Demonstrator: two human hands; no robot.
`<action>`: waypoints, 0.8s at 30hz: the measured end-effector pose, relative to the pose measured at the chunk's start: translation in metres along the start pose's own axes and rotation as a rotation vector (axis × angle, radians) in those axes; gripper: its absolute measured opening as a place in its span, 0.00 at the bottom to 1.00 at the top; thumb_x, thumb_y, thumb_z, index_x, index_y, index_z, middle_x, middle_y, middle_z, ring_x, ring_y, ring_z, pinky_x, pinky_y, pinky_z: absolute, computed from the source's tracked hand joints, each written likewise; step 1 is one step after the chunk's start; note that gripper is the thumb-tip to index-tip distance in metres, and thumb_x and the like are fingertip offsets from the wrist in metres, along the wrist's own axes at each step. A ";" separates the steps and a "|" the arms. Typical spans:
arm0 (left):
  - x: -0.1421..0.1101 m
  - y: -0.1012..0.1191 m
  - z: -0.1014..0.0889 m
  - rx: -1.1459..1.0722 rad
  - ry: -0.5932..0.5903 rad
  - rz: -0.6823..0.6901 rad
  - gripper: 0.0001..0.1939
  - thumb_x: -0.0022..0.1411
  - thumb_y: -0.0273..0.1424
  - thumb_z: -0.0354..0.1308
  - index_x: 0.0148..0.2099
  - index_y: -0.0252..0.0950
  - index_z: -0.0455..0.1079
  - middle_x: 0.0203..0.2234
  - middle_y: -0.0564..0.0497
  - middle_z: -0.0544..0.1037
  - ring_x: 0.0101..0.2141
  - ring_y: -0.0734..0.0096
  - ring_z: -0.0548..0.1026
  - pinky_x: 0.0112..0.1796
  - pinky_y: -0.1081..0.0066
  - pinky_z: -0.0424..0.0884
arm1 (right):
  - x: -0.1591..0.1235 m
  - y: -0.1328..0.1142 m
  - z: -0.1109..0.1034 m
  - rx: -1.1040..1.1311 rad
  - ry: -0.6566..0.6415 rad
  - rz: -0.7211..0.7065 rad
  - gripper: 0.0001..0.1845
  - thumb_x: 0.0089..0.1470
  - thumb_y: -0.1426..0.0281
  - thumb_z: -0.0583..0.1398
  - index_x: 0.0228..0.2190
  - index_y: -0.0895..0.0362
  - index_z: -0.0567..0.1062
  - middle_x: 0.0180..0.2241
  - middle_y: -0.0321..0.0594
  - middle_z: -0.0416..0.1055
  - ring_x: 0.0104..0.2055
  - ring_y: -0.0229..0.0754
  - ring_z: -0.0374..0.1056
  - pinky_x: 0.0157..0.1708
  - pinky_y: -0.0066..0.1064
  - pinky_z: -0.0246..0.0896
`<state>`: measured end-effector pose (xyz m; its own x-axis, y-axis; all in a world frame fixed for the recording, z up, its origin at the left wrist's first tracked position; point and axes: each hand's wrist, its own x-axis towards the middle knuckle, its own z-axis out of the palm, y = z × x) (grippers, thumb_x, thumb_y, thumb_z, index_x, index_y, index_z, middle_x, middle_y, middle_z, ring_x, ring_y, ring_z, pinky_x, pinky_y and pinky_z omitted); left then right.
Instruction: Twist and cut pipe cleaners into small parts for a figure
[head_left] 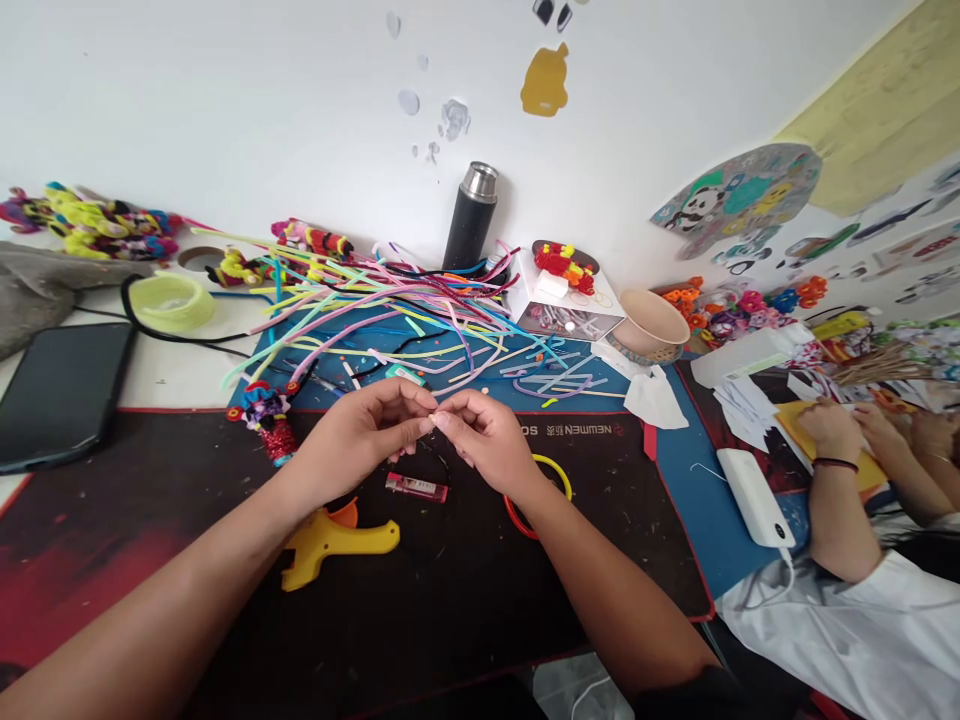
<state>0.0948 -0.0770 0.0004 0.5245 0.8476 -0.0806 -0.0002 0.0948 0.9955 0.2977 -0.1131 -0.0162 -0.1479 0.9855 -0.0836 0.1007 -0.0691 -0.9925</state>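
Fingertips of my left hand [367,440] and my right hand [487,440] meet over the dark desk mat [480,620]. Both hands are closed in a pinch around something small and pale, too tiny to name. Just below them lies a pink lighter [417,487]. A yellow glue gun [337,540] rests beneath my left forearm, partly covered. Under my right wrist sit a yellow ring and a red ring [568,480], partly hidden. Left of my left hand is a small pipe-cleaner figure [268,425] with a red sparkly lower part.
Many colourful pipe cleaners [390,310] are heaped behind my hands. A black thermos [471,215] stands by the wall, near a white box [547,300] and a beige bowl [652,325]. A phone [64,390] lies left. At right, another person's hands [832,430] work beside a white power bank [754,495].
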 end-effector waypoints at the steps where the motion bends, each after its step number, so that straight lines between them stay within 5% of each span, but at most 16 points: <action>1: 0.000 0.000 0.000 0.000 -0.002 0.009 0.19 0.62 0.45 0.72 0.47 0.38 0.77 0.34 0.52 0.80 0.27 0.72 0.74 0.30 0.70 0.75 | 0.000 0.001 0.000 0.014 0.000 0.002 0.20 0.61 0.50 0.68 0.37 0.53 0.77 0.22 0.29 0.65 0.23 0.35 0.60 0.22 0.28 0.51; 15: 0.000 0.007 -0.003 -0.044 0.077 -0.051 0.22 0.57 0.48 0.76 0.43 0.37 0.80 0.32 0.50 0.81 0.27 0.70 0.75 0.27 0.72 0.73 | 0.001 -0.002 0.005 0.138 0.006 0.044 0.28 0.58 0.42 0.68 0.37 0.54 0.76 0.20 0.27 0.63 0.18 0.33 0.54 0.19 0.27 0.51; 24: 0.000 0.006 -0.003 -0.037 0.072 -0.030 0.20 0.58 0.46 0.76 0.42 0.37 0.79 0.33 0.51 0.80 0.28 0.72 0.75 0.29 0.72 0.74 | 0.001 -0.002 0.006 0.159 -0.005 0.022 0.22 0.59 0.48 0.70 0.39 0.54 0.77 0.21 0.27 0.64 0.18 0.32 0.55 0.18 0.27 0.50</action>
<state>0.0920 -0.0750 0.0065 0.4619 0.8794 -0.1153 -0.0171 0.1388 0.9902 0.2917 -0.1130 -0.0150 -0.1525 0.9827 -0.1053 -0.0529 -0.1146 -0.9920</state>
